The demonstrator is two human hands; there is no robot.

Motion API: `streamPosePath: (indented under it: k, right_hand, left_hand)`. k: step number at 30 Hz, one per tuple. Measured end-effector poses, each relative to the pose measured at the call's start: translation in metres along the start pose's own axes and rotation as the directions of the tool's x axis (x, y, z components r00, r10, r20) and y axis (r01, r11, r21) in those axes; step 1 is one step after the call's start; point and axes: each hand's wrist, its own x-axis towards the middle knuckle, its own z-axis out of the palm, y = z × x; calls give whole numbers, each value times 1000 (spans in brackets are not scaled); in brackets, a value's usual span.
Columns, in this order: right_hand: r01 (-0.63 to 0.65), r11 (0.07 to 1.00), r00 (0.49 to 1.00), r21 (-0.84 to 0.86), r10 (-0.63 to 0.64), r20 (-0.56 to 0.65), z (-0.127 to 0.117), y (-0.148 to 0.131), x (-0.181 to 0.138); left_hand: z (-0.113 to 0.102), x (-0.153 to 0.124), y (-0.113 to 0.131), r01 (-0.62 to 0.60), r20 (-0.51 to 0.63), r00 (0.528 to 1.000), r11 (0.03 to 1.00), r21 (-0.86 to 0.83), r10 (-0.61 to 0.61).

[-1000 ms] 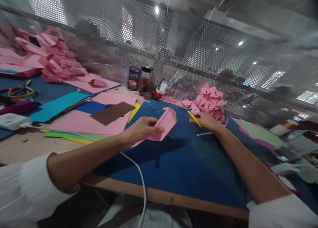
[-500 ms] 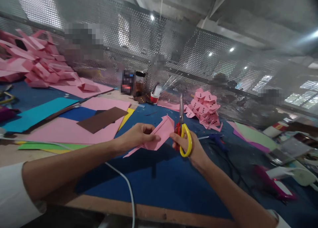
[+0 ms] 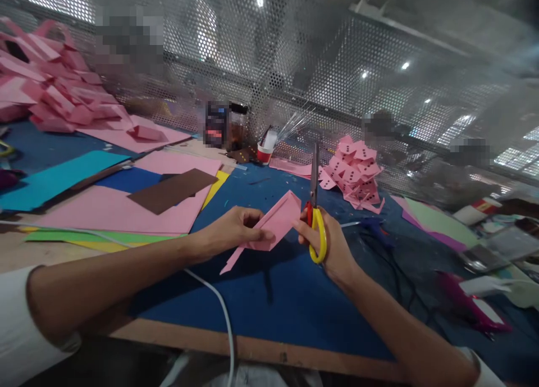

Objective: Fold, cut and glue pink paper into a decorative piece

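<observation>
Now the right hand (image 3: 332,252), which a second ago lay on the blue mat (image 3: 269,303) by the stack of dotted pink pieces (image 3: 357,173), is closed around the yellow-handled scissors (image 3: 314,196). Their blades point up just right of centre and seem shut. The left hand (image 3: 233,230) pinches the folded pink paper (image 3: 278,221) at frame centre, raised off the mat. Tool and paper now stand side by side, and no cut shows yet.

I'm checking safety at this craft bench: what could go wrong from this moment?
The scissors in the right hand stand blades-up right beside the folded pink paper, close to the left hand pinching it; a slip might nick a finger. The paper seems held off the mat, so a cut could wander. The white cable runs under the left forearm and might snag.
</observation>
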Motion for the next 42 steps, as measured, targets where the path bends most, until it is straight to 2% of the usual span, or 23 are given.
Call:
streamPosePath:
  k: [3, 9, 14, 18, 23, 28, 35, 42]
  right_hand:
    - [1, 1000, 1000, 10, -1, 13, 1, -1, -1]
    - [41, 999, 996, -17, -40, 82, -7, 3, -2]
    - [35, 995, 992, -99, -22, 124, -10, 19, 0]
    - [27, 980, 983, -196, 10, 183, -18, 20, 1]
    - [-7, 909, 982, -417, 84, 167, -38, 1, -2]
    - [22, 788, 943, -615, 189, 275, -45, -10, -15]
    - [83, 661, 941, -746, 195, 278, -39, -2, -19]
    - [145, 562, 940, -814, 178, 290, -43, -1, -22]
  left_hand:
    - [-1, -2, 0, -8, -13, 1000, 1000, 5, 8]
    - [-13, 1, -4, 10, 3, 1000, 983, -184, -9]
    - [-20, 3, 0, -10, -67, 998, 992, -129, 1]
    - [-26, 2, 5, -83, -100, 992, 991, -102, 73]
    - [-35, 3, 5, -165, -145, 977, 986, -38, 157]
    - [-37, 4, 6, -166, -155, 976, 983, -78, 153]
    - [-34, 4, 8, -116, -183, 980, 967, -228, 74]
    - [-29, 2, 12, -93, -194, 979, 980, -173, 59]
